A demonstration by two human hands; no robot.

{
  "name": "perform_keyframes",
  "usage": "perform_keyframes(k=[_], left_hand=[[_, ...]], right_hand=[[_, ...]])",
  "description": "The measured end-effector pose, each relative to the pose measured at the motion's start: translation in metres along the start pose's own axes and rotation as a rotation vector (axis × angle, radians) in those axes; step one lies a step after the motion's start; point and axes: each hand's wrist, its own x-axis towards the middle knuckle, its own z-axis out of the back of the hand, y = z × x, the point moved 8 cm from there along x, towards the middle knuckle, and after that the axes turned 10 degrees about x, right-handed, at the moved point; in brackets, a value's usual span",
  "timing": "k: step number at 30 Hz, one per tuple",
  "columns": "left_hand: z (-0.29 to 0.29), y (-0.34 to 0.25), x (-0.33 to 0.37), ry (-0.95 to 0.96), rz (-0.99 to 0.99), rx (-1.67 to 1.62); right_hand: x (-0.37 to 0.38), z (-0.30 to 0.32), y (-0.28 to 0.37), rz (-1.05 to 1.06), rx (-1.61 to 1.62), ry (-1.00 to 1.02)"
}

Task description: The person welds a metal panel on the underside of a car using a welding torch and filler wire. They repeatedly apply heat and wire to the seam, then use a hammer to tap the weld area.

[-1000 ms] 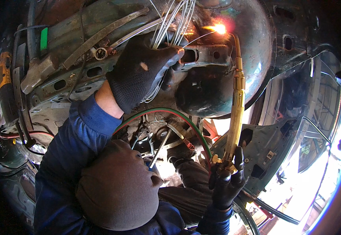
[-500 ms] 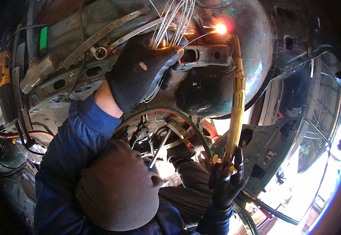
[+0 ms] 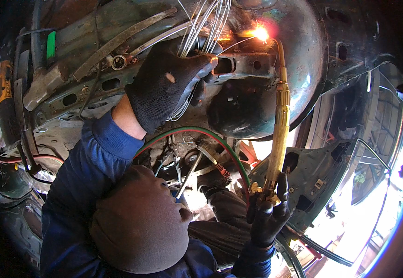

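Observation:
My left hand (image 3: pixel 159 81), in a dark work glove with a small hole, is closed around a looped bundle of thin silvery wire (image 3: pixel 216 25). One wire end reaches from its fingertips to a bright glowing spot (image 3: pixel 260 33) on the rounded dark metal panel (image 3: pixel 305 69). At lower right, my gloved right hand (image 3: pixel 267 221) grips the valve end of a brass torch (image 3: pixel 279 134). The torch stands nearly upright, and its thin bent tip points at the glowing spot. Glare hides where tip, wire and metal meet.
Across the rusty bodywork at upper left lie a wrench (image 3: pixel 119 61), a flat metal bar (image 3: pixel 122 41), a hammer (image 3: pixel 46 85) and a yellow-black power tool (image 3: pixel 4 88). A red-green hose (image 3: pixel 206 131) arches below my left hand. A rounded grey cloth-covered form (image 3: pixel 141 222) fills the lower middle.
An orange streak of flame now spreads left from the glowing spot, and the spot looks more spiky. Both hands, the wire bundle and the torch have barely moved.

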Motion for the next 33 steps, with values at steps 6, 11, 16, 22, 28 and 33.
perform_keyframes(k=[6, 11, 16, 22, 28, 33], left_hand=[[0.003, 0.003, -0.001, -0.007, -0.016, -0.055], [0.000, -0.004, -0.002, -0.058, -0.015, -0.055], [-0.001, 0.000, 0.001, -0.030, -0.046, -0.073], [0.001, -0.007, -0.003, 0.087, -0.160, 0.299], [-0.001, -0.014, -0.005, 0.100, -0.371, 0.484], [-0.001, -0.015, -0.006, 0.116, -0.346, 0.506]], right_hand=[[0.002, 0.001, -0.001, 0.046, -0.028, -0.003], [0.001, 0.002, -0.003, 0.031, -0.001, -0.004], [0.002, -0.002, 0.004, 0.024, 0.000, 0.001], [0.003, -0.002, 0.008, 0.035, -0.029, 0.011], [0.003, -0.001, 0.001, 0.032, 0.009, 0.008], [0.004, 0.000, 0.001, 0.026, -0.013, 0.019]])
